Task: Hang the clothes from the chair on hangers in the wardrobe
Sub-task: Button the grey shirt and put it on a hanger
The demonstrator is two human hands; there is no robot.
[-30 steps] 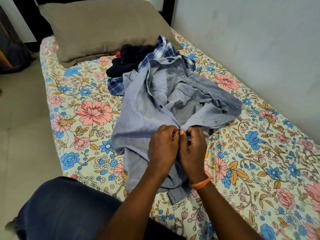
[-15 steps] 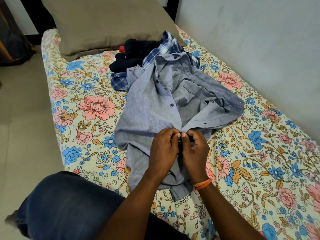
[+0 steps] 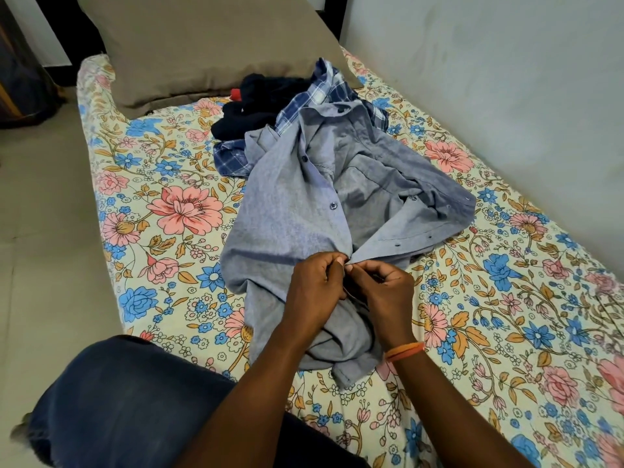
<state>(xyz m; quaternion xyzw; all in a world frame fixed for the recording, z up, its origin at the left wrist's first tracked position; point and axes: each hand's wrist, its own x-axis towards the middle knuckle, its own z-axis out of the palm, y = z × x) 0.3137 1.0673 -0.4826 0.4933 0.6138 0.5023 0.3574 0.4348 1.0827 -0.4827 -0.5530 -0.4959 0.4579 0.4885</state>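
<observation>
A grey-blue button-up shirt (image 3: 280, 214) lies spread on the floral bed sheet (image 3: 162, 211), its front open above my hands. My left hand (image 3: 314, 288) pinches the button side of the placket and my right hand (image 3: 385, 292), with an orange wristband, pinches the buttonhole side; the two edges meet between my fingertips. Behind the shirt lie a blue-and-white checked shirt (image 3: 304, 99) and a dark navy garment (image 3: 256, 99) with a small red spot. No chair, hanger or wardrobe is in view.
A brown pillow (image 3: 202, 45) fills the head of the bed. A pale wall (image 3: 489, 79) runs along the bed's right side. Tiled floor (image 3: 44, 231) lies to the left. My knee in dark jeans (image 3: 118, 400) rests at the bed's near edge.
My hands stay together on the shirt's placket, with small finger shifts at one button. The camera has tilted slightly; the clothes lie as before.
</observation>
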